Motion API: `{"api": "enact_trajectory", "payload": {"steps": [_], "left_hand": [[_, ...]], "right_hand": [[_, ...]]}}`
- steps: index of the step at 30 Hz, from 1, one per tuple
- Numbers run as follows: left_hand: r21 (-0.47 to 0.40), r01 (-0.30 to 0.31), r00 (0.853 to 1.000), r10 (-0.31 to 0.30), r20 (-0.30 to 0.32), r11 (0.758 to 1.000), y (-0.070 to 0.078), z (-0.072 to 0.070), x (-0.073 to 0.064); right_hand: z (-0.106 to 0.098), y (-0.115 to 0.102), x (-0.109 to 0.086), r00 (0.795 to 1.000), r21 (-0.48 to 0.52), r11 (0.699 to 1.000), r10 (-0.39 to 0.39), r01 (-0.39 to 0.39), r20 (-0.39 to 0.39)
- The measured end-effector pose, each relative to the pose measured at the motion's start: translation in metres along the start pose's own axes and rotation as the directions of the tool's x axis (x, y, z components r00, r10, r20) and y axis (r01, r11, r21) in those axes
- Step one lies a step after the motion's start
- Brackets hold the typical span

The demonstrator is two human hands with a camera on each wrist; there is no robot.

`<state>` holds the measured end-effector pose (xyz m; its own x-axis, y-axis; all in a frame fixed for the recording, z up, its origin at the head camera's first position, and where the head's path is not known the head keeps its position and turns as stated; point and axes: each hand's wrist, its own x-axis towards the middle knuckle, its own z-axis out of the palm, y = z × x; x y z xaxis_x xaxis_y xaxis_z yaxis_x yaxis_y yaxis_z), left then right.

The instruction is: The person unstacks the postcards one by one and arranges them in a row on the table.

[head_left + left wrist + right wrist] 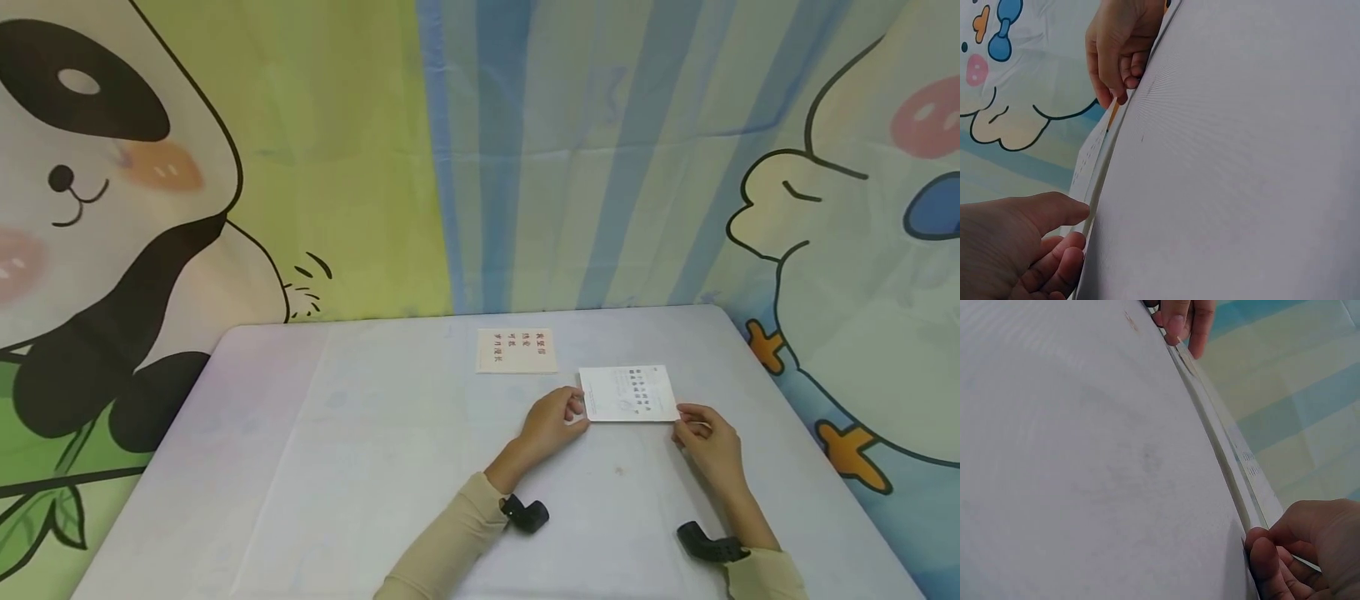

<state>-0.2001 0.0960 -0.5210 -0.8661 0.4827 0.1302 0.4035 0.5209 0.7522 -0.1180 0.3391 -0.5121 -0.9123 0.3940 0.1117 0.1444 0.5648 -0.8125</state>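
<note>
A white card printed with columns of dark characters lies near the right back part of the table, between the two hands. At its left end, the left hand holds the edge between thumb and curled fingers. The right hand pinches the opposite end near its front corner. From the left wrist view the card is seen almost edge-on, low against the white surface. The right wrist view shows the right thumb and fingers close on the card's edge. The card's underside is hidden.
A cream card with reddish-brown characters lies flat behind and to the left of the white card. The white table has rounded back corners. Cartoon-printed curtains hang behind it and at both sides. Each wrist bears a black camera mount.
</note>
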Motion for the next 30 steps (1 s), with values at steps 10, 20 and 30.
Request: {"api": "enact_trajectory", "payload": {"steps": [10,20,30], "left_hand": [[0.079,-0.046,0.999,0.046,0.013,0.996,0.009,0.011,0.009],[0.092,-0.029,0.999,0.026,0.034,0.995,0.017,0.019,0.009],[0.14,-0.044,0.998,0.037,0.05,0.989,0.028,0.023,0.016]], "right_hand": [[-0.007,0.005,0.002,0.996,0.056,0.995,0.084,-0.082,-0.028],[-0.011,0.013,0.003,0.989,0.08,0.987,0.144,-0.14,-0.044],[-0.017,0.021,0.008,0.972,0.114,0.969,0.227,-0.22,-0.059]]}}
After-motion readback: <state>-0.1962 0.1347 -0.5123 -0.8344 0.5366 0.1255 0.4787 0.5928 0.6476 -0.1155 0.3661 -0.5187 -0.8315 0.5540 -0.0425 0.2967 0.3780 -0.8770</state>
